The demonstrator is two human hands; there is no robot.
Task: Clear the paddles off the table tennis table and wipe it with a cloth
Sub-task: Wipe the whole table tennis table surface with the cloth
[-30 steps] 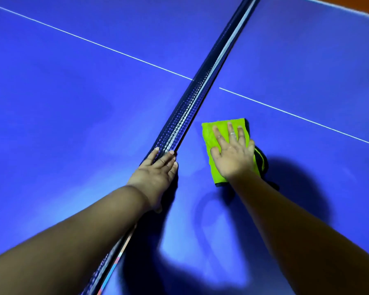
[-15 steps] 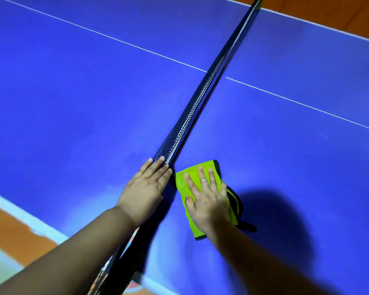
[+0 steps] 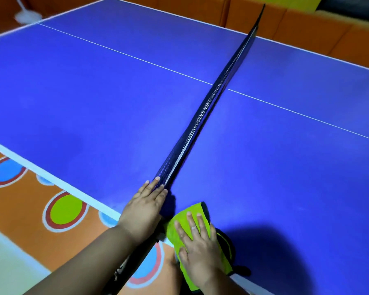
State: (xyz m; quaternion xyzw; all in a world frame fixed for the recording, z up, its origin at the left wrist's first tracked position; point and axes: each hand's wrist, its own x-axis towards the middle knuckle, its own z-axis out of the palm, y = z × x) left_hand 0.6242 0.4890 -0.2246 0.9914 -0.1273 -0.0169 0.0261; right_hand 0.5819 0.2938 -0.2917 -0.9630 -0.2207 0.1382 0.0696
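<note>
The blue table tennis table (image 3: 94, 107) fills the view, with a dark net (image 3: 202, 122) running from the near edge to the far side. A folded lime-green cloth (image 3: 192, 211) with black trim lies at the table's near edge, just right of the net. My right hand (image 3: 198, 245) presses flat on the cloth with straight fingers. My left hand (image 3: 143, 209) rests flat against the near end of the net. No paddles are in view.
An orange floor with painted coloured circles (image 3: 65, 211) lies below the table's near white edge. Orange wall panels (image 3: 307, 20) stand behind the far side. A white fan base (image 3: 27, 15) sits at the far left corner.
My right hand has dragged the cloth toward me along the net, from mid-table to the near edge. My left hand slid back along the net too. The view now takes in the whole table.
</note>
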